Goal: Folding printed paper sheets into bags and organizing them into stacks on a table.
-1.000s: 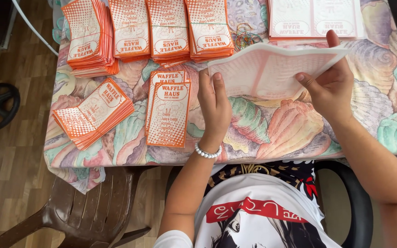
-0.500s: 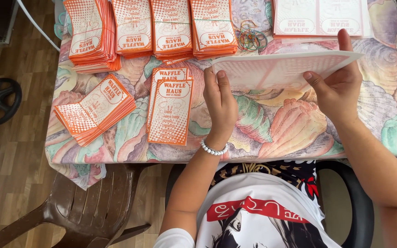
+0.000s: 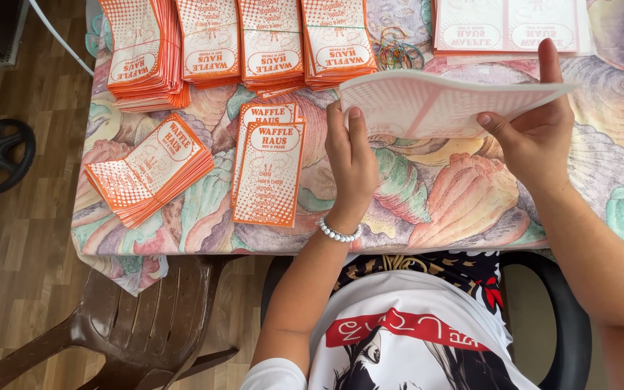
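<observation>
I hold a pale pink printed paper sheet [image 3: 442, 101] above the table with both hands, tilted almost edge-on to the camera. My left hand [image 3: 352, 162], with a white bead bracelet at the wrist, grips its left edge. My right hand [image 3: 536, 133] pinches its right edge, thumb underneath and a finger on top. Just left of my left hand lies a small pile of folded orange-and-white paper bags [image 3: 267, 170].
A shell-patterned tablecloth [image 3: 435, 202] covers the table. Several stacks of orange bags [image 3: 243, 40] line the far edge, another stack [image 3: 149, 167] lies angled at left. Flat pink sheets [image 3: 510, 25] sit far right, rubber bands [image 3: 397, 52] beside them. A brown plastic chair [image 3: 139, 325] stands below left.
The sheet has been folded flatter and lifted from an open, draped shape to a nearly edge-on tilt. Both hands stayed on its edges.
</observation>
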